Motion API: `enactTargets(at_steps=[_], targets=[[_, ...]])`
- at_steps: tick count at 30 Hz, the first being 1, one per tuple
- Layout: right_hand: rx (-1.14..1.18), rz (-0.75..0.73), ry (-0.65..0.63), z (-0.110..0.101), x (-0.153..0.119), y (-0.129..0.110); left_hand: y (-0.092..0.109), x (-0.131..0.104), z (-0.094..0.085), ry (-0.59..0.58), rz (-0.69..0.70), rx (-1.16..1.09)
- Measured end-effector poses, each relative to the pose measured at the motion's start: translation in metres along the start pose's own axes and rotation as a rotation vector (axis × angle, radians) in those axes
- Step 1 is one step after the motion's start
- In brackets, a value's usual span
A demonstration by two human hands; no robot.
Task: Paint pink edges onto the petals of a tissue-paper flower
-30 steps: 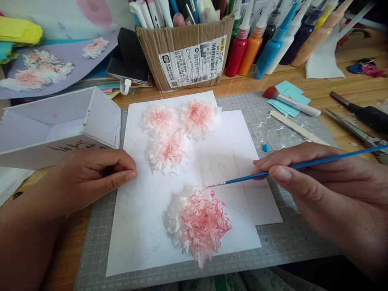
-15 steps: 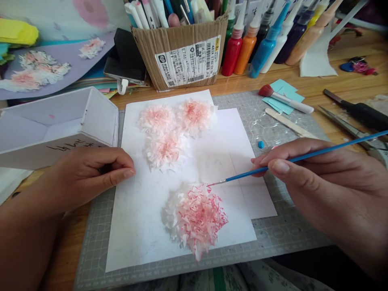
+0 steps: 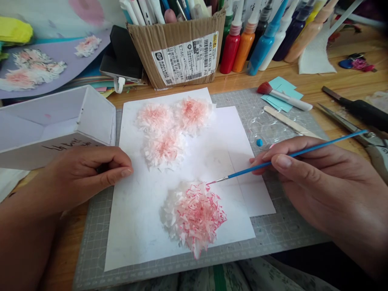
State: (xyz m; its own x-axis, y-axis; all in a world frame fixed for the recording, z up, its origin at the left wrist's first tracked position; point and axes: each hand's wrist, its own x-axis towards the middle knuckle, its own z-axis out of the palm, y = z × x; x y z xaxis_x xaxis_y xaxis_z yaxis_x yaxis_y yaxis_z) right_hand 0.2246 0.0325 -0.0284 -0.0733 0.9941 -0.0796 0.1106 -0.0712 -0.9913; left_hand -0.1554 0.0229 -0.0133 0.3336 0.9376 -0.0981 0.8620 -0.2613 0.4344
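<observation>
My right hand (image 3: 318,182) pinches a thin blue paintbrush (image 3: 248,171), its pink-tinted tip at the upper edge of a large ruffled paper flower (image 3: 200,216). Pinkish-red colour marks the petal edges on that flower's right and middle, while its left side is mostly white. Curled with thumb against fingers, my left hand (image 3: 97,173) rests at the left edge of the white paper (image 3: 136,226); whether anything is in it is hidden. Three pale pink and white flowers (image 3: 165,149) sit together on the upper part of the paper.
Under the paper lies a grey cutting mat (image 3: 291,234). An open white box (image 3: 57,141) stands at left, a cardboard box of pens (image 3: 182,52) and paint bottles (image 3: 230,52) behind. At right are a makeup brush (image 3: 285,97), wooden stick (image 3: 291,122) and scissors (image 3: 357,129).
The whole view has shifted slightly. The blue paintbrush is held at a slightly different angle, its back end now nearer and fully in view, with its tip still at the flower's upper edge.
</observation>
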Motion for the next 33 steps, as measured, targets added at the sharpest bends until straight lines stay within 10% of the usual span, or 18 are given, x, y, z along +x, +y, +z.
enactTargets(at_steps=[33], targets=[[0.178,0.087,-0.085,0.004,0.0,-0.007,0.004,0.001,0.0,-0.073,-0.139,0.001]])
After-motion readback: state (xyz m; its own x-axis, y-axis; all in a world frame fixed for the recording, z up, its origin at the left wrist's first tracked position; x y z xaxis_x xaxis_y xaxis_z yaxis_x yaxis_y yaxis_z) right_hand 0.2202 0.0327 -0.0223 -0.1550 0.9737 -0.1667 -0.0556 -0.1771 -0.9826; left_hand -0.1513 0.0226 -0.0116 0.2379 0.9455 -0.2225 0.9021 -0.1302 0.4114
